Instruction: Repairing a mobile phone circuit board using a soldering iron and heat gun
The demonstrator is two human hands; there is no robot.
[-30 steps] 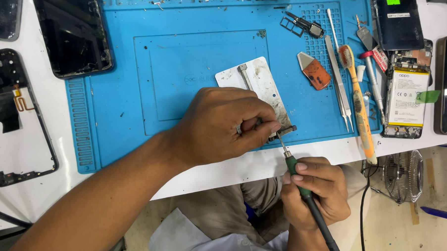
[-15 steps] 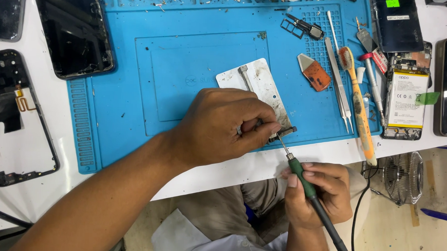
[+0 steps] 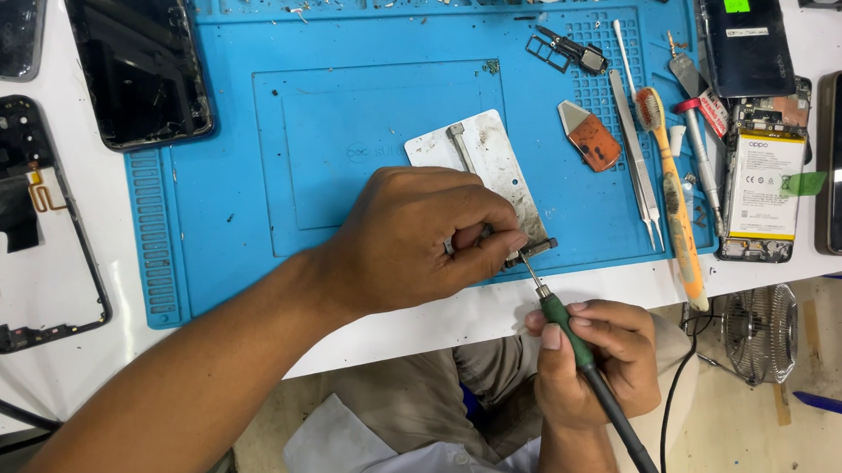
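1. My left hand (image 3: 412, 236) lies knuckles-up on the near edge of the blue silicone work mat (image 3: 255, 165), its fingers curled tight, thumb and forefinger pinching a small dark part (image 3: 532, 249) against the lower end of the scuffed silver metal holder plate (image 3: 493, 169).
2. That small part sits right at the mat's front edge, touching the plate's bottom corner; it is too small for me to tell what it is.
3. My right hand (image 3: 594, 364) hangs below the white table's (image 3: 418, 330) edge, over my lap, fingers wrapped fully around the green-gripped soldering iron with a black cable (image 3: 576, 340).
4. The iron's thin metal tip angles up and left and meets the small dark part just beside my left thumb.
5. To the right on the mat lie steel tweezers (image 3: 640, 170) and an orange-handled toothbrush (image 3: 675, 189), side by side, with an orange pick (image 3: 592, 140) near them.
6. An opened phone with a white battery (image 3: 763, 183) rests at the mat's right edge.
7. A black phone frame (image 3: 30, 223) lies well apart on the far left.
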